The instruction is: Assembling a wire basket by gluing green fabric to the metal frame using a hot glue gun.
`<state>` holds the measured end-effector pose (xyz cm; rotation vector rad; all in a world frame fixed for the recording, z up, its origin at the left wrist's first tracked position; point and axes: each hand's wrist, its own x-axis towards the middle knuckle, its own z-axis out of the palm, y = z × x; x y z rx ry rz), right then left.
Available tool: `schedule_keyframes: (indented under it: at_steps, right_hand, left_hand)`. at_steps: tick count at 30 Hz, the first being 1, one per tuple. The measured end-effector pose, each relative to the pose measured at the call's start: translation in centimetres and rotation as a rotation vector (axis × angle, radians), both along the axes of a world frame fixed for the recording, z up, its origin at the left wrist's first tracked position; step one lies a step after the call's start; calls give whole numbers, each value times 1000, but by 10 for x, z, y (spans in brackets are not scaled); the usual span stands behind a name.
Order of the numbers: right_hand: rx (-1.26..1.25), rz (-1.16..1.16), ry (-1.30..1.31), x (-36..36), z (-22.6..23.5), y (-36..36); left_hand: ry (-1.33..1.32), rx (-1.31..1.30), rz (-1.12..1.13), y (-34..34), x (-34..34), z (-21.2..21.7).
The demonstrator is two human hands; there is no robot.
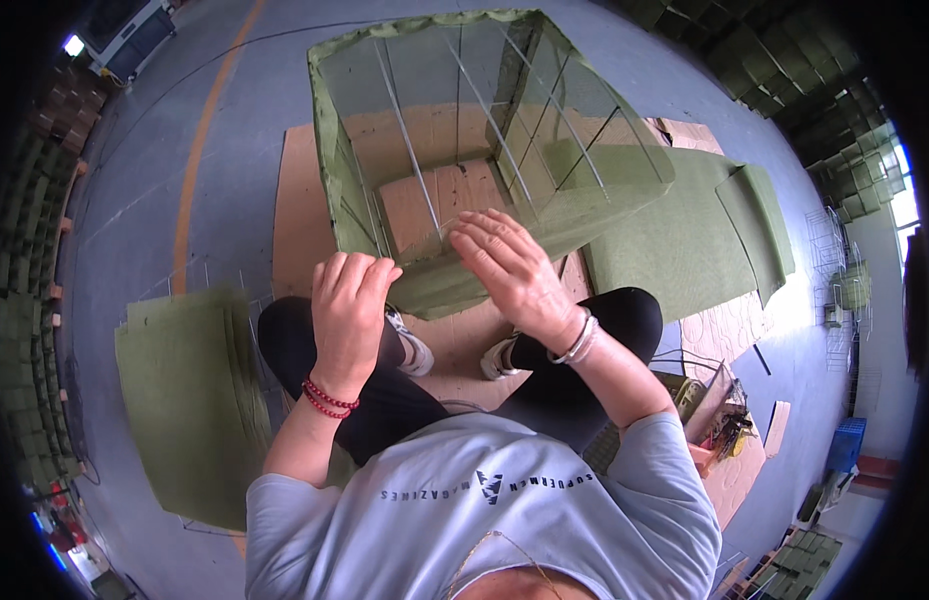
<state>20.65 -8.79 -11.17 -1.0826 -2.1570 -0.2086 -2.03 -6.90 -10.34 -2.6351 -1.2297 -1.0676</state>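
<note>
Wire frame [489,120] sits on cardboard [292,200] ahead, prob. mid-fitting of green mesh [574,215] along near edge, L hand [349,305] grip curled narrow, R hand [509,275] grip loosely bent, can't tell if either's pinching anything; next prob. needs mesh drawn taut.

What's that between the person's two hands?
In the head view, a short stretch of green mesh edge shows between the left hand and the right hand.
</note>
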Motion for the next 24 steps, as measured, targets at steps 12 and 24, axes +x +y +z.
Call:
schedule_keyframes:
  at_steps: [12,24]
  right_hand:
    - [36,58,230,0,11,-8]
    - [-27,-118,81,3,-7,-6]
  left_hand:
    - [82,54,33,-16,-7,5]
    - [73,-176,-285,30,0,18]
